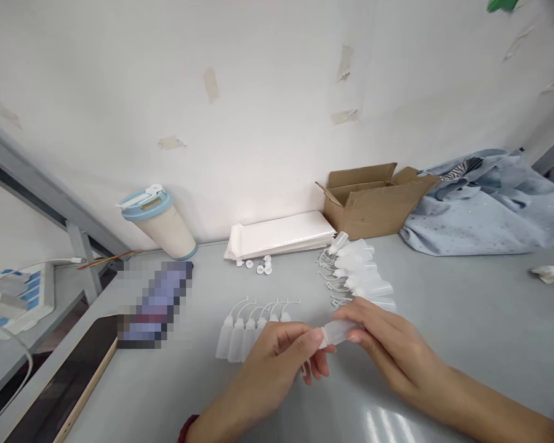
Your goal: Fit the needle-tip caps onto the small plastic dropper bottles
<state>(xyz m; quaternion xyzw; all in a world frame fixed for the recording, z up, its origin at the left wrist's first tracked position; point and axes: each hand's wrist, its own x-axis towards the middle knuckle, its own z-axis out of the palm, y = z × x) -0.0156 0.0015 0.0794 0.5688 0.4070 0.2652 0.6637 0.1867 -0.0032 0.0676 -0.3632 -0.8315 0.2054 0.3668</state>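
Note:
A small translucent squeeze bottle [339, 332] lies tilted between my two hands, above the grey table. My left hand [281, 357] is closed, pinching its white neck end between thumb and fingers. Around the bottle's body, toward its base, the fingers of my right hand [399, 347] are closed. Just behind my left hand stretches a row of similar bottles [236, 338] with thin curved white straps; my hand hides part of it. Beyond my right hand is a pile of more such bottles [362, 267], straps pointing left. Several small white caps [260, 269] lie farther back.
White padded envelopes [281, 235] lie stacked against the wall. An open cardboard box [373, 209] and a light blue cloth bag [489, 212] stand at the back right. On the left are a tumbler [166, 231], a blurred phone-like item [159, 301] and a dark-screened device [69, 381].

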